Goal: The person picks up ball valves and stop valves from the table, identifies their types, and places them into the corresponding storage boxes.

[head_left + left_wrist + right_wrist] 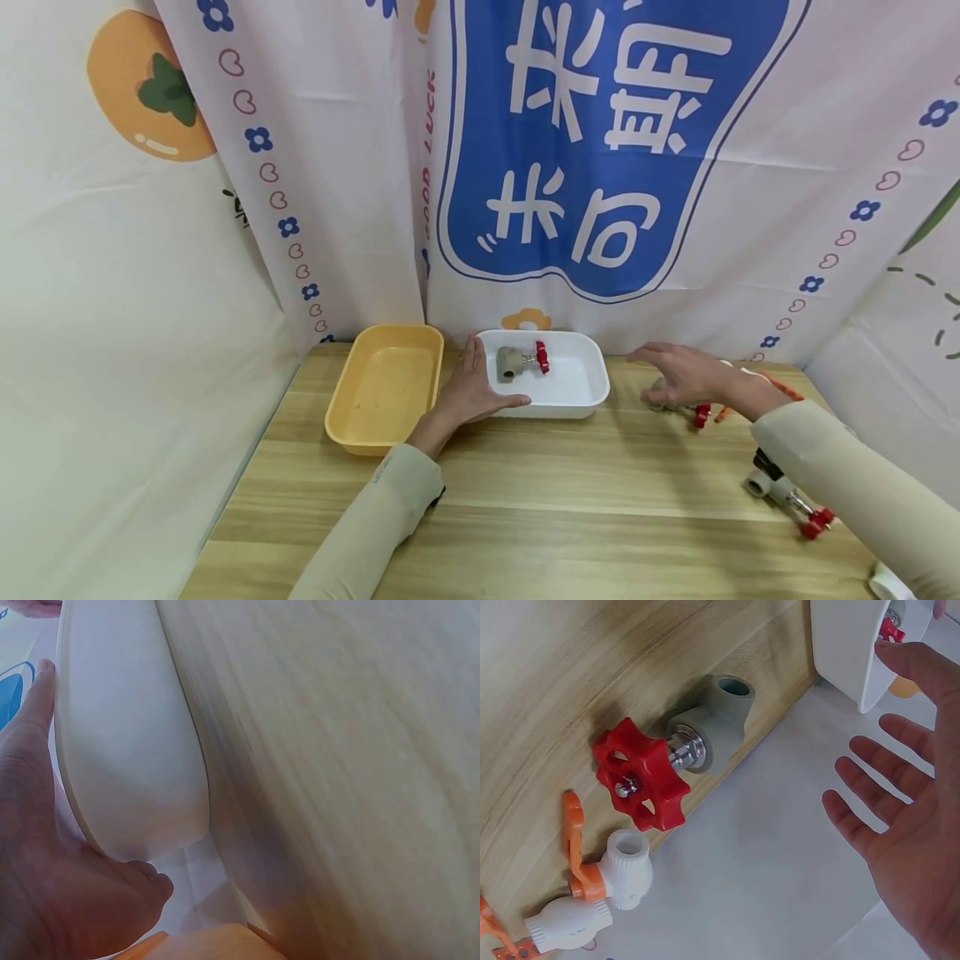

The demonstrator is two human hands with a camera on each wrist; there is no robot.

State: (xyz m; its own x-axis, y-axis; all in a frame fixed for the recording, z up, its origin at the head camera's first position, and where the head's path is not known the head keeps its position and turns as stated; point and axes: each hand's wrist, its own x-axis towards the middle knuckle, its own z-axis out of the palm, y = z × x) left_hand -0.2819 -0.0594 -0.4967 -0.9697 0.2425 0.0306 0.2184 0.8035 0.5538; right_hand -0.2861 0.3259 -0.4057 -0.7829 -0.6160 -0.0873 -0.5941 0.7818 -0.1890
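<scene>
With thumb along the front rim and fingers at the left end, my left hand (468,392) holds a white plastic tray (577,379). Inside the tray lies a grey pipe valve (513,364) with a red handwheel. My right hand (690,372) is to the right of the tray, its fingers spread and nothing in them. Below it in the head view is a second grey valve with a red handwheel (702,415), partly hidden by the hand. In the right wrist view this valve (716,727) lies on the wood, apart from the fingers.
A yellow tray (337,392) stands left of the white one. White ball valves (626,870) with orange levers lie at the back right. Another red-wheeled grey valve (780,487) is beside my right sleeve, and a white piece (888,582) sits lower right. A printed curtain (360,275) hangs behind.
</scene>
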